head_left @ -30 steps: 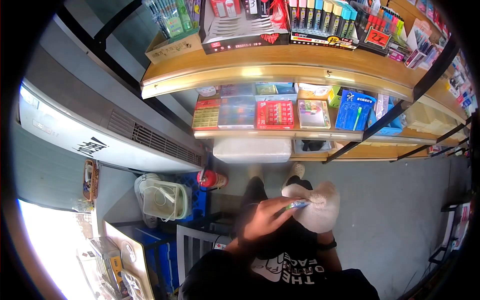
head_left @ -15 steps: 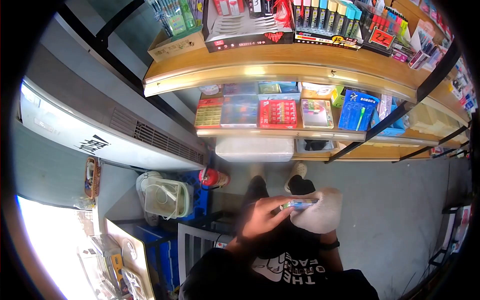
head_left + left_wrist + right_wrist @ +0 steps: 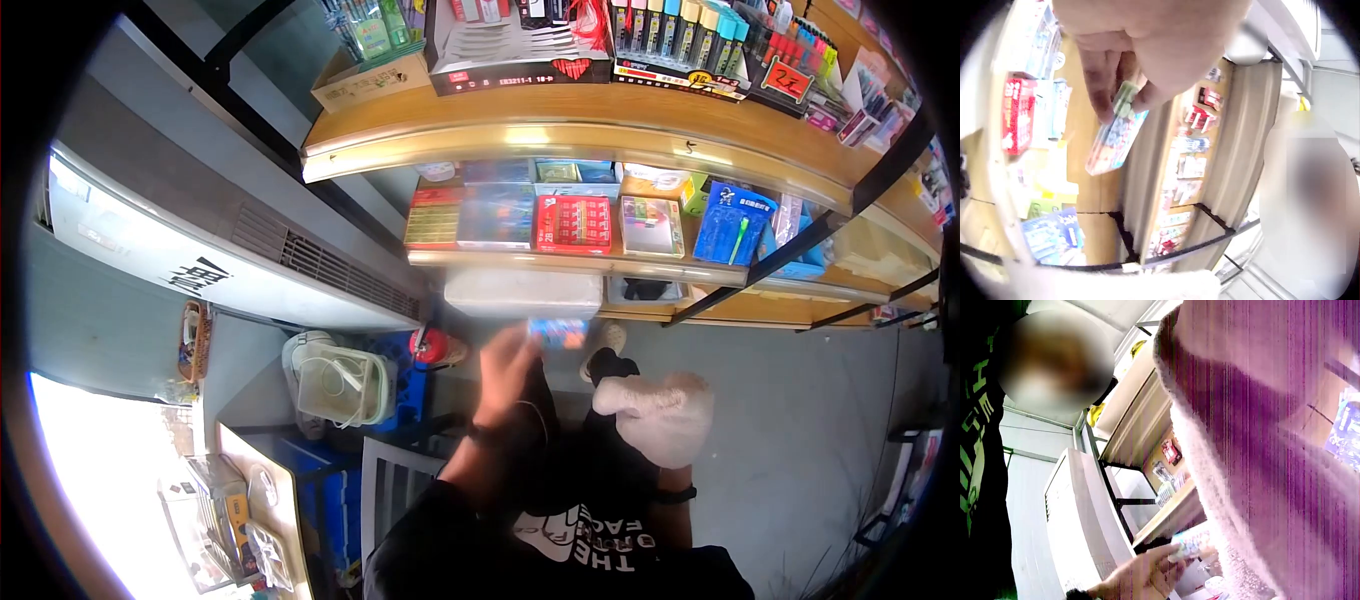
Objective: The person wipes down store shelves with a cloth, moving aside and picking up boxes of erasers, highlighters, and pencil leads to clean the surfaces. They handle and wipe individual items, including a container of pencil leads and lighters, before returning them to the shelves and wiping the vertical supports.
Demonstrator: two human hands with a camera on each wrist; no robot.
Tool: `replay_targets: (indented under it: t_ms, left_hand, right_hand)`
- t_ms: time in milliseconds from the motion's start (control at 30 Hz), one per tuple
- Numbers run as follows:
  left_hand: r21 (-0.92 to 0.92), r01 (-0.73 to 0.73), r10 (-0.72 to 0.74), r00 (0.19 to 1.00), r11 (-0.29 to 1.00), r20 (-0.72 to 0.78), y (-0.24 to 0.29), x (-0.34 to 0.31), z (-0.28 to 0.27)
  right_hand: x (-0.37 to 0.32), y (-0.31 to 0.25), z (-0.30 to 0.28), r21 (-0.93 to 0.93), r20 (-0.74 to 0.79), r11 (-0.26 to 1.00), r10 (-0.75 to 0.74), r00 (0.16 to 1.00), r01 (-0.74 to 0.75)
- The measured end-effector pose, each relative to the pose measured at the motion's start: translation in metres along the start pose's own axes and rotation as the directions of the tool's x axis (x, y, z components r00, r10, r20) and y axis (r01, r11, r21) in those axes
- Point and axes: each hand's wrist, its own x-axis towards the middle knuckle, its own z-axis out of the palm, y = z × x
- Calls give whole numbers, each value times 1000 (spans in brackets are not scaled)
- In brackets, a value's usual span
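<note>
Running from the left of the head view, passes a white slotted unit (image 3: 215, 262), a brown basket (image 3: 192, 340), a pale tub (image 3: 340, 388) with a white cord in it and a red fire extinguisher (image 3: 430, 346). Next along, pinches a small flat pack (image 3: 558, 333) in the left hand (image 3: 505, 370), with thumb and fingers closed on one end and no wider apart than its thickness, leaving the other end sticking out. Appears there just below a white box (image 3: 525, 293) in the head view, under a shelf (image 3: 480, 259) bearing a red box (image 3: 573, 223) and, farther right, a blue packet (image 3: 735, 222). Comes last to a fluffy pale cloth (image 3: 660, 415), to the right of the pack and apart from it, covering the right hand above a black wristband (image 3: 675, 494); cannot tell how far open under there, or whether gripping anything. Blurs the print on the pack past reading in the head view. Cuts off part of the pack behind the cloth's edge in the right wrist view, streaked purple across much of the frame.
</note>
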Motion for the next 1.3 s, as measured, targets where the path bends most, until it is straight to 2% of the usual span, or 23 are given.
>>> replay_targets:
  t_ms: [67,133,200,267,300,367,433,533,633,733,833,933,1033,1133,1233,1300]
  left_hand:
    - [84,-39,45,997,996,-70,-37,41,-19]
    - [-6,-45,43,982,999,-182,-47,80,-23]
    - [-111,-73,44,969,991,-244,-80,127,-35]
    - [-77,-145,123,963,986,-240,-98,166,-41]
    - [48,-169,175,970,984,-170,-133,196,-59]
    - [232,-246,295,933,941,-205,-167,235,-65]
    - [347,-260,350,909,901,-228,-190,260,-68]
    - [421,-199,331,905,885,-268,-214,284,-73]
    - [591,-115,347,890,798,-296,-179,276,-62]
    - [555,-235,446,850,798,-281,-171,281,-60]
    - [665,-173,428,871,726,-241,-173,290,-68]
    - [696,-271,478,870,664,-117,-185,297,-80]
    - [767,-222,440,894,602,-87,-200,303,-87]
    - [822,-256,396,917,508,41,-206,300,-89]
    - [792,-286,286,947,539,147,-186,292,-84]
    - [806,-236,234,964,542,124,-172,285,-75]
  right_hand:
    - [2,-2,-1,1,-1,1000,-3,1000,3]
    - [5,-4,-1,-4,-2,1000,1,1000,-1]
    - [8,-8,-3,-5,-10,1000,-1,1000,1]
    - [11,-9,-4,-7,-15,1000,2,1000,-2]
    - [13,-11,-6,-8,-19,1000,4,1000,-5]
    - [16,-13,-10,-15,-23,1000,12,1000,-13]
    - [19,-15,-12,-22,-29,999,25,999,-25]
    - [20,-16,-17,-30,-34,998,45,998,-46]
    - [25,-16,-20,-38,-42,997,67,997,-68]
    - [28,-15,-23,-42,-43,996,81,996,-83]
    - [34,-14,-24,-43,-44,996,81,996,-82]
    - [42,-15,-23,-40,-42,996,74,996,-76]
    - [48,-15,-21,-35,-35,997,68,997,-69]
    - [53,-16,-19,-33,-27,998,60,998,-61]
    - [56,-17,-18,-29,-21,998,55,998,-56]
    - [57,-18,-17,-30,-16,998,52,998,-53]
